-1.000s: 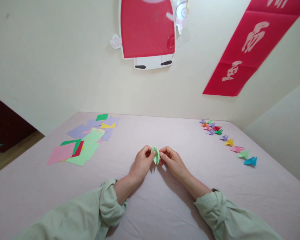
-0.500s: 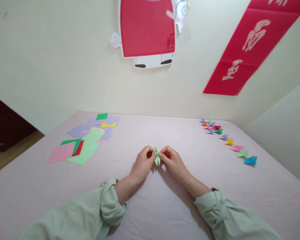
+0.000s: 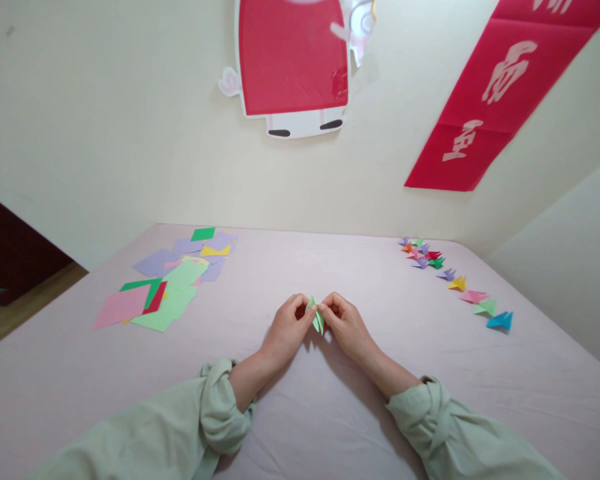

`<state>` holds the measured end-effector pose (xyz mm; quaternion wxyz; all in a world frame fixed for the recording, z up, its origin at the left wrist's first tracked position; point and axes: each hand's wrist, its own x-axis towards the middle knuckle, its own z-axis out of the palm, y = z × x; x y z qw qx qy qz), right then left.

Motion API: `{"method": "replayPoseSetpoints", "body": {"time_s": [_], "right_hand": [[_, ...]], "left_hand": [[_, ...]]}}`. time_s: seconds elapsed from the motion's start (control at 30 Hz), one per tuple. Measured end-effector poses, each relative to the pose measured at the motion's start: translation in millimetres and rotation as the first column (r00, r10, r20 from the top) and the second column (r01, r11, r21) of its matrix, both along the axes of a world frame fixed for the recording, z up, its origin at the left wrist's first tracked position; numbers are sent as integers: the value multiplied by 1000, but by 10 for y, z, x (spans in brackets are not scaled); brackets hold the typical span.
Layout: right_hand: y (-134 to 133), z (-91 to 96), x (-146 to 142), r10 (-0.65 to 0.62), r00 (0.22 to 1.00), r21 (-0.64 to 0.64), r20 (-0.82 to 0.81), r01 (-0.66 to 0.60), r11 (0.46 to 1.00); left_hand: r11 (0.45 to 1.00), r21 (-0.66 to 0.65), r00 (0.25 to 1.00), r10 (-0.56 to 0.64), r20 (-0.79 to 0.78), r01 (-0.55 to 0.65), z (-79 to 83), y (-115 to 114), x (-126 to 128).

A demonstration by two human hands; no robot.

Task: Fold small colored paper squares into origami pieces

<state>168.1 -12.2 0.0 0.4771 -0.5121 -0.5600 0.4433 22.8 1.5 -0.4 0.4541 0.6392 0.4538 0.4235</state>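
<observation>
A small folded light green paper piece is pinched between both my hands at the middle of the pale pink surface. My left hand grips its left side with curled fingers. My right hand pinches its right side, fingertips pressed together. Both hands rest low on the surface, touching each other at the paper.
A spread of flat coloured paper squares lies to the far left. A row of several small folded paper figures runs along the right side, ending in a blue one. A wall with red decorations stands behind.
The green paper piece has tilted slightly and looks narrower between my fingers. Both hands stay in nearly the same place.
</observation>
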Motion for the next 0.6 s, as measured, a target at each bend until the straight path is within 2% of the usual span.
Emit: {"method": "replayPoseSetpoints", "body": {"time_s": [0.27, 0.47, 0.6], "right_hand": [[-10, -30, 0, 60, 998, 3, -11, -59, 998], [25, -61, 22, -44, 997, -15, -61, 43, 999], [26, -60, 17, -59, 996, -10, -62, 59, 998]], "left_hand": [[999, 44, 1000, 31, 0, -31, 2, 15, -9], [992, -116, 989, 61, 133, -45, 16, 21, 13], [992, -122, 990, 54, 127, -39, 4, 27, 15]]}}
